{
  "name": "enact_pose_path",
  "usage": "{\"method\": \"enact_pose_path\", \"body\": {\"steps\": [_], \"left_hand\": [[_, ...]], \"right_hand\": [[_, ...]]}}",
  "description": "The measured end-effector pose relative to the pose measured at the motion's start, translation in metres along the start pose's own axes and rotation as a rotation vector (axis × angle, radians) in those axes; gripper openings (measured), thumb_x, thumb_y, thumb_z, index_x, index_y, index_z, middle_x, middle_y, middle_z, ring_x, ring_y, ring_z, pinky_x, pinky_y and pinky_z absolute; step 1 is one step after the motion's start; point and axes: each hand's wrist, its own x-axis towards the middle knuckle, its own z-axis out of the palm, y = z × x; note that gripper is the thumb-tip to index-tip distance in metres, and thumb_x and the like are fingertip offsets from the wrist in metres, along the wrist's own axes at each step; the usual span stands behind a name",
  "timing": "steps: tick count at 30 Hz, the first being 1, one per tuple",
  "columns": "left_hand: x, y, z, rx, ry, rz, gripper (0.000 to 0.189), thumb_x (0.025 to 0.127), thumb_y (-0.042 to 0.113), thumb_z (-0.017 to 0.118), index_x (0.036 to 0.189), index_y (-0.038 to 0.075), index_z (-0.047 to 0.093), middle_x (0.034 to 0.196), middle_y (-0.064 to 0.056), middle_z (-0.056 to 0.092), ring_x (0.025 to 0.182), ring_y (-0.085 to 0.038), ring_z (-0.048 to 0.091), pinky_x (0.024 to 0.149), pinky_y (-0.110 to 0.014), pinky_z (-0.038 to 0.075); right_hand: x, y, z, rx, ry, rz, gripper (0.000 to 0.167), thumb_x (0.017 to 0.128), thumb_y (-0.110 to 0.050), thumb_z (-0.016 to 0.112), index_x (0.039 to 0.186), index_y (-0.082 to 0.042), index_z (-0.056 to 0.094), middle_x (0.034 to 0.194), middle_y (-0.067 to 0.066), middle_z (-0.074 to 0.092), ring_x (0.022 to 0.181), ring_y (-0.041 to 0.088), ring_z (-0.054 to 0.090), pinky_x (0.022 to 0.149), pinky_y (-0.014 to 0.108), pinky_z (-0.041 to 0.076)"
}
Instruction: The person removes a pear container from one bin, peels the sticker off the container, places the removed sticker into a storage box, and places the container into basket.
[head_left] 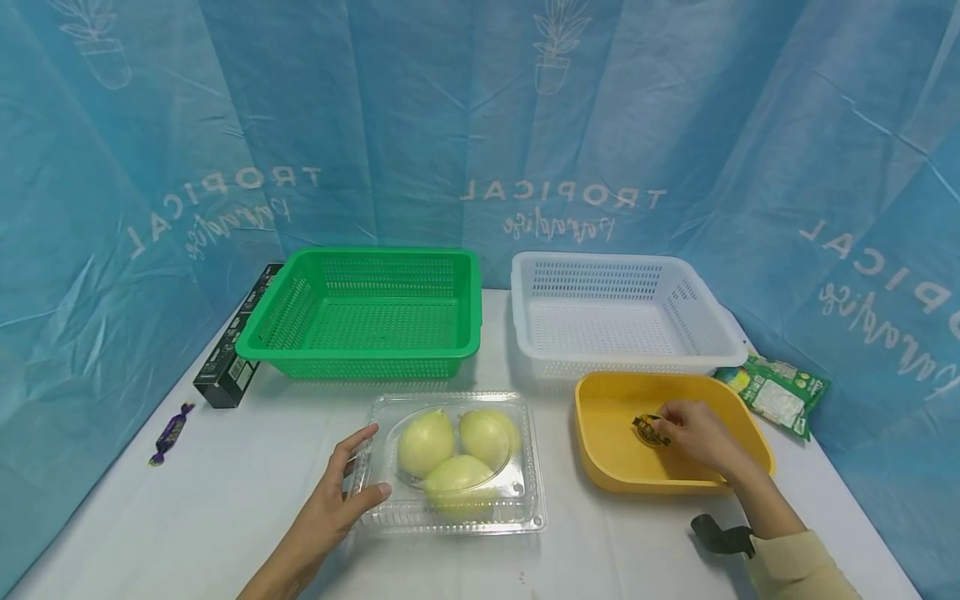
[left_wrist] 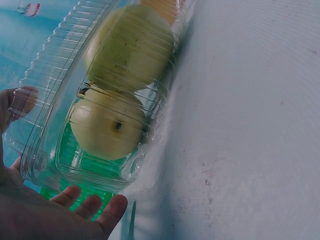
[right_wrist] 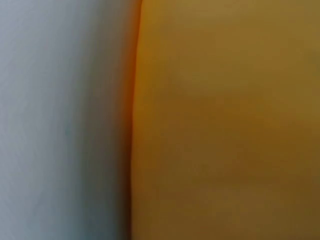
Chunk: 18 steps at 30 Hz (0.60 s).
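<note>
A clear plastic clamshell box [head_left: 528, 517] holds three pale yellow-green fruits [head_left: 459, 475] that look like pears. My left hand [head_left: 330, 504] grips the box's left end, with the thumb over the near part and the index finger at the far part. In the left wrist view, this hand [left_wrist: 55, 215] has several fingertips beside the end wall. Inside a yellow tub [head_left: 600, 462], my right hand [head_left: 701, 435] pinches the edge of a small black-and-gold label [head_left: 649, 430]. Only the yellow wall [right_wrist: 225, 120] and blurred white show in the right wrist view.
A green basket [head_left: 360, 367] and a white basket [head_left: 615, 364] stand at the back. Left lie a long black box [head_left: 236, 350] and a purple wrapped candy [head_left: 171, 433]. A green packet [head_left: 783, 392] lies right, and a black curved object [head_left: 720, 536] is near my right wrist.
</note>
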Motion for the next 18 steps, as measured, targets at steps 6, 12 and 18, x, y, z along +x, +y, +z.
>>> {"method": "enact_pose_path", "body": {"steps": [6,12,18], "left_hand": [[0.0000,0.0000,0.0001,0.004,-0.001,0.001,0.070,0.089,0.031,0.062,0.145,0.039,0.020,0.158,-0.008,0.005,0.143,-0.043,0.008,0.102,-0.067,0.026],[-0.0002,0.0005,0.0002,0.004,0.002,-0.004,0.071,0.089,0.030,0.062,0.145,0.039,0.020,0.158,-0.008,0.007,0.142,-0.041,0.010,0.101,-0.065,0.030],[0.0006,-0.0002,0.0003,0.008,0.005,0.000,0.072,0.089,0.030,0.063,0.146,0.038,0.019,0.158,-0.009,0.007,0.142,-0.042,0.010,0.101,-0.066,0.029]], "right_hand": [[0.0003,0.0014,0.0023,-0.043,-0.035,0.010,0.011,0.089,-0.013,0.061,0.084,-0.005,0.066,0.070,0.000,0.056,0.063,0.012,0.044,0.054,0.022,0.034],[-0.0002,0.0002,0.0034,-0.058,-0.069,0.030,0.010,0.089,-0.015,0.062,0.085,-0.006,0.066,0.073,0.000,0.057,0.067,0.013,0.046,0.056,0.023,0.035],[-0.0009,-0.0011,0.0034,-0.076,-0.075,0.022,0.014,0.088,-0.018,0.065,0.090,-0.004,0.067,0.073,0.000,0.059,0.066,0.012,0.045,0.056,0.023,0.034]]}}
